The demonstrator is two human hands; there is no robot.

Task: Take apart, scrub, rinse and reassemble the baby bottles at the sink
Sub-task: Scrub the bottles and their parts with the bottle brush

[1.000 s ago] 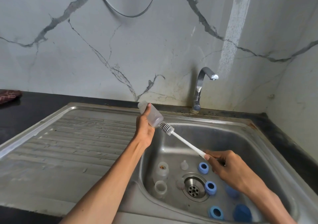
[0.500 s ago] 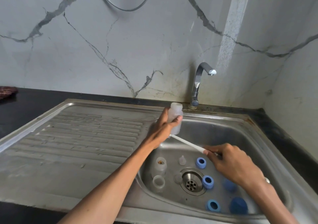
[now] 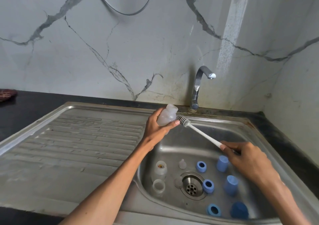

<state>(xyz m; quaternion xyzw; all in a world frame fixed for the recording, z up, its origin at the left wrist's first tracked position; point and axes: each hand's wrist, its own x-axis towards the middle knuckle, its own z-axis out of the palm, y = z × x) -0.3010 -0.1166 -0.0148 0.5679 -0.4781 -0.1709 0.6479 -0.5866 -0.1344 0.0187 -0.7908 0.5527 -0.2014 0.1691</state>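
Steel fills most of what I see: the sink (image 3: 269,139) lies below my view, with its ribbed drainboard (image 3: 82,138) to the left. Nearest in the basin are a blue ring (image 3: 213,210) and a dark blue cap (image 3: 239,210), side by side at the near wall. Beyond them the drain (image 3: 191,187) sits mid-basin, a second ring (image 3: 208,186) just right of it and a pale blue cap (image 3: 231,185) further right. Left of the drain two clear bottles stand open: the near one (image 3: 158,186) and a farther one (image 3: 161,169) with something brownish at its mouth. A small clear teat (image 3: 182,164) stands behind the drain, with a third ring (image 3: 201,166) and another pale cap (image 3: 222,163) to its right.

Above that cap my right hand (image 3: 245,157) has its grip curled round the end of the brush (image 3: 200,132), whose white handle slants up and left over the basin. The bristle head meets the side of the bottle (image 3: 166,116) that my left hand (image 3: 155,129) holds above the sink's back-left corner, fingers and thumb wrapped about its body, the grip closed on it. The bottle is tilted; I cannot tell which end faces up.

Farther back the tap (image 3: 198,86) rises from the dark worktop (image 3: 34,102), against a veined marble wall (image 3: 120,52). A reddish cloth (image 3: 6,94) lies at the far left edge.
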